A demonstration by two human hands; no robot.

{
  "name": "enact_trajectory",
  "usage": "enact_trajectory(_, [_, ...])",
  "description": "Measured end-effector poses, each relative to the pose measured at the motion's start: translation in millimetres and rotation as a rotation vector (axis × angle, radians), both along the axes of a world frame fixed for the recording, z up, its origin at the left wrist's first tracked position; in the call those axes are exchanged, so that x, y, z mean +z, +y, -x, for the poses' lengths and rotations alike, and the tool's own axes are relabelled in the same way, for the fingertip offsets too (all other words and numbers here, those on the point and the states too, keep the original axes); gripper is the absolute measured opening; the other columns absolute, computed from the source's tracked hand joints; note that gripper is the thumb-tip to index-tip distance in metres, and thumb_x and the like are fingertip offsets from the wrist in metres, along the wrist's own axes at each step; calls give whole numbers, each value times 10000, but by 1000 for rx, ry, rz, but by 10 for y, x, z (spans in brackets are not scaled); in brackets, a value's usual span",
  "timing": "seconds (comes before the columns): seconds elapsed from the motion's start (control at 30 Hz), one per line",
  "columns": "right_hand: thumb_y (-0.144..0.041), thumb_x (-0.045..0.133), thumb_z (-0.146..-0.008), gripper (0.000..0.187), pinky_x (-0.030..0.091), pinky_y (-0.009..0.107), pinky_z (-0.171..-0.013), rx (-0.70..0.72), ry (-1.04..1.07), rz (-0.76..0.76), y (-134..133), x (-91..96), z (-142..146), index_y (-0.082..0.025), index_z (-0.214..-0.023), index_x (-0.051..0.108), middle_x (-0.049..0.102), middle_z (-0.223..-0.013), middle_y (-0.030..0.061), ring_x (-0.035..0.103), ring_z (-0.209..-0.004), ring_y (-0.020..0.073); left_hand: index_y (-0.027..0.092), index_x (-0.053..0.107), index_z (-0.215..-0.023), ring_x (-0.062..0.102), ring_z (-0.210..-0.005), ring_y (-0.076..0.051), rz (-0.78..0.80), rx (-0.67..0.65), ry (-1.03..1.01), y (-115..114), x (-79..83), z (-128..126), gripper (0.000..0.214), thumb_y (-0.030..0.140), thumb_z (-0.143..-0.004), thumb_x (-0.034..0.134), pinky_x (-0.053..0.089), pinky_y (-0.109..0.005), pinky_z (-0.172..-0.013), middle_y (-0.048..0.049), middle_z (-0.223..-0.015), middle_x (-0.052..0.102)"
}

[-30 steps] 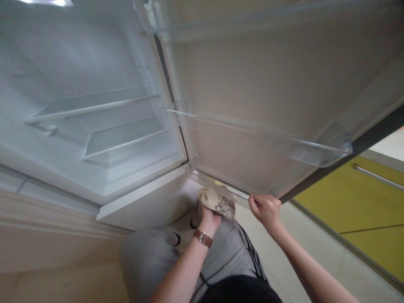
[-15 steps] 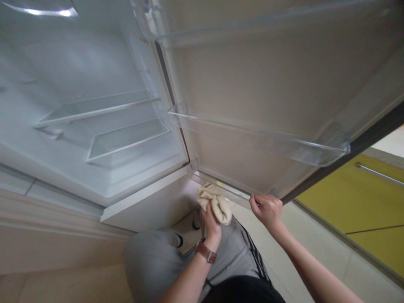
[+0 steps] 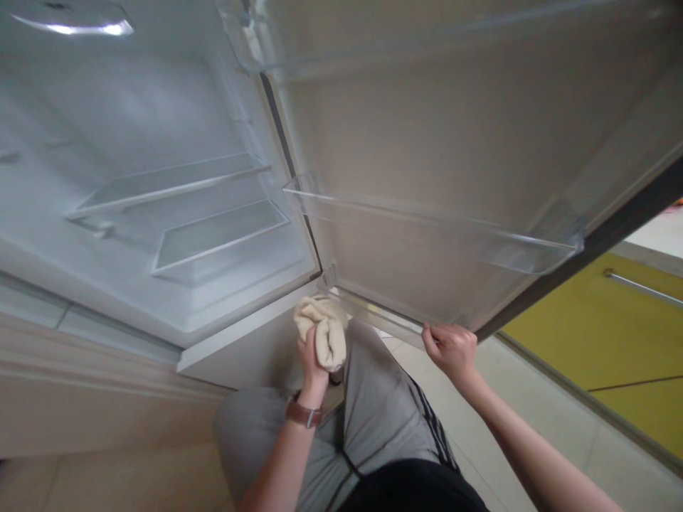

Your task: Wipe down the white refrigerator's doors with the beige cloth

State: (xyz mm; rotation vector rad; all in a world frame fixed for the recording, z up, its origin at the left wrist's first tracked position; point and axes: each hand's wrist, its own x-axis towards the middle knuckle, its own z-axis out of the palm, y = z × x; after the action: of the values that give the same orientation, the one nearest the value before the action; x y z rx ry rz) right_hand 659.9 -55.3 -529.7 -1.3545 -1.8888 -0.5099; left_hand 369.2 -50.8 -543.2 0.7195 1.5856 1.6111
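A folded cream cloth (image 3: pixel 329 334) is gripped in my left hand (image 3: pixel 312 359), at the hinge-side end of the lowest clear door bin (image 3: pixel 387 318). My right hand (image 3: pixel 453 346) is closed over the outer end of that same bin, fingers curled on its rim. The bin sits at the bottom of the open refrigerator door (image 3: pixel 437 142). Whether the cloth touches the bin's wall I cannot tell. Part of the left hand's fingers is hidden behind the cloth.
Inside the refrigerator to the left are two glass shelves (image 3: pixel 218 235) and a lit lamp (image 3: pixel 80 28). A middle clear door bin (image 3: pixel 427 224) spans the door above my hands. Yellow cabinets (image 3: pixel 602 320) stand right, beyond the door. My bent knees are below.
My left hand has moved left with the cloth, along the bin toward the hinge side. My right hand stays on the bin's outer end.
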Motion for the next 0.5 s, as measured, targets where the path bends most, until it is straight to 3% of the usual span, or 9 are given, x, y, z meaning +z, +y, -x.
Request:
enact_trajectory(0.07, [-282,571,-989,551,253,262,-555,4,5,3,-10,0,13,-178,-459,464,472,-451,-10,437,-456,88,186,677,-782,671,-677,-189,-1,13,205,147,314,190,333,500,-823,574,532,-260,-592,-32,-712,700])
enact_trajectory(0.2, [-273,570,-987,541,254,260,-559,21,9,11,-23,-12,23,-175,-464,474,481,-454,-6,443,-466,89,176,753,-808,734,-820,-242,2,-375,865,515,763,182,397,482,-910,521,536,-301,-721,-90,-808,757])
enact_trajectory(0.33, [-270,574,-985,542,248,263,-558,26,5,12,-16,-19,-4,-171,-464,462,474,-454,-4,425,-466,86,146,807,-978,726,-1069,-304,165,-716,1339,886,913,-135,455,505,-945,530,521,-362,-934,-181,-1053,781])
enact_trajectory(0.5, [-262,550,-998,546,244,271,-553,45,25,7,32,-28,-83,-175,-472,430,447,-460,-6,396,-463,87,141,810,-1113,697,-1161,-320,281,-1043,1425,1218,988,-495,537,538,-981,473,501,-349,-968,-187,-1216,752])
